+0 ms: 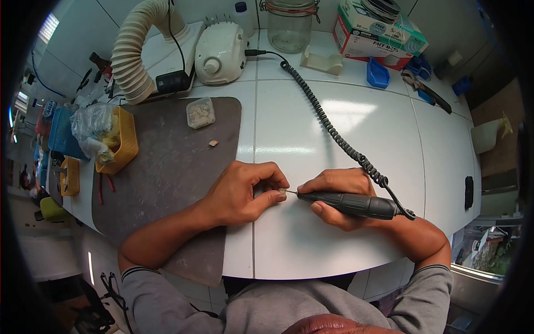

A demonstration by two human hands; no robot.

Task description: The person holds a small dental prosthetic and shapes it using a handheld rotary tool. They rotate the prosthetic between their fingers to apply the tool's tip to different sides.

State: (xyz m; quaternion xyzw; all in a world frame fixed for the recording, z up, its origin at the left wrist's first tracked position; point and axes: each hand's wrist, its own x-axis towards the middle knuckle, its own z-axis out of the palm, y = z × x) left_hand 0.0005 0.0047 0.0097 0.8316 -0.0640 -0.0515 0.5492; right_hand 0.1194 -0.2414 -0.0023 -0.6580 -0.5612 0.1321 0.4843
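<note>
Between the thumb and forefinger of my left hand (245,192) is a small whitish piece (282,191), mostly hidden by the fingertips. My right hand (342,197) is wrapped round a black rotary handpiece (350,204), held level. Its thin metal tip points left and meets the small piece or comes very close to it. A coiled black cord (334,131) runs from the handpiece's rear up to a white control unit (219,53). Both hands are over the white tabletop (334,250), near its front edge.
A dark mat (167,150) holds a small tub of pale pieces (201,113) and a tan fragment (213,143). Yellow basket (125,139) and ribbed hose (133,50) stand left. Glass jar (289,28), boxes (378,36), blue tray (378,74) and pliers (434,97) lie behind.
</note>
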